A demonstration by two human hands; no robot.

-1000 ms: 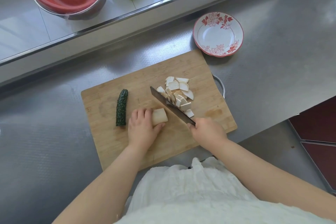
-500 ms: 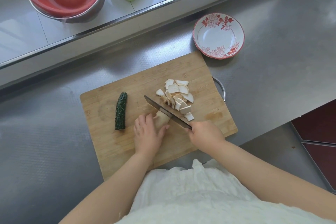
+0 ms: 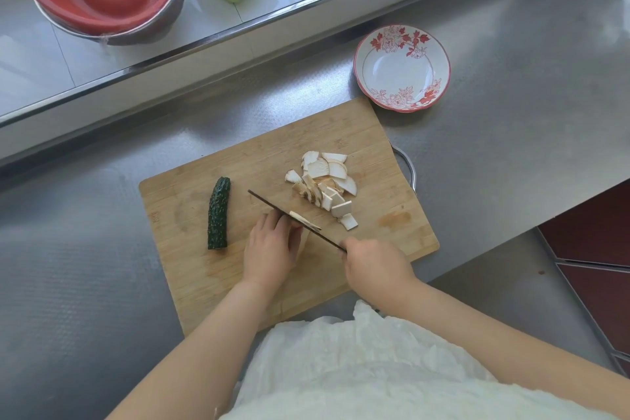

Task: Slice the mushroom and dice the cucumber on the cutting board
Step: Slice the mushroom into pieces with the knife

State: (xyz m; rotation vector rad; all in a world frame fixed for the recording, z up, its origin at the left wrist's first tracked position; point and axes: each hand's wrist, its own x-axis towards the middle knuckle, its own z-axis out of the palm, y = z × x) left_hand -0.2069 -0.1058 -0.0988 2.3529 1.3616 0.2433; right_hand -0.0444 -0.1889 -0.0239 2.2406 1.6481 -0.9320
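Soft daylight is glaring off the steel tabletop at upper right; wide-angle edges are bending slightly.

A wooden cutting board lies on a steel counter. The left hand curls over the remaining mushroom piece. The right hand grips the handle of a knife; a thin slice clings to the blade. Cut mushroom slices are piled right of the blade. A whole cucumber lies left of the hands. A floral plate sits beyond the board's far right corner.
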